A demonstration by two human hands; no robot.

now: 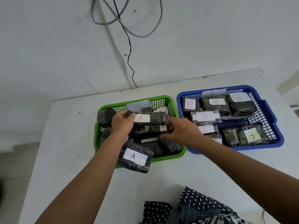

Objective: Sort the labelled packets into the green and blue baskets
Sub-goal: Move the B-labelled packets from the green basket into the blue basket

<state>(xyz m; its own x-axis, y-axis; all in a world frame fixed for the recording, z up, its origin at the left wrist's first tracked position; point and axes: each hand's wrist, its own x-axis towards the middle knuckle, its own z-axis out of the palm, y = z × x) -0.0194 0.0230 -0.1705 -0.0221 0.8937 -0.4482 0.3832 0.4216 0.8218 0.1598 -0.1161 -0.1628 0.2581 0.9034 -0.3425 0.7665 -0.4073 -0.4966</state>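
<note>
Over the green basket [175,155] on the left, the left hand [123,124] and right hand [181,131] each pinch one end of a dark plastic-wrapped packet labelled A [149,118], which seems light, fairly stiff and slippery, so gripping both ends looks safest.

I am looking down at a white table [69,143] standing against a white wall [48,46]. A grey cable [142,35] is looping across the wall, and a thin black wire [129,50] is hanging down behind the table's far edge. Patterned dark cloth [191,209] is lying at the near edge. Soft, even light is falling throughout.
</note>
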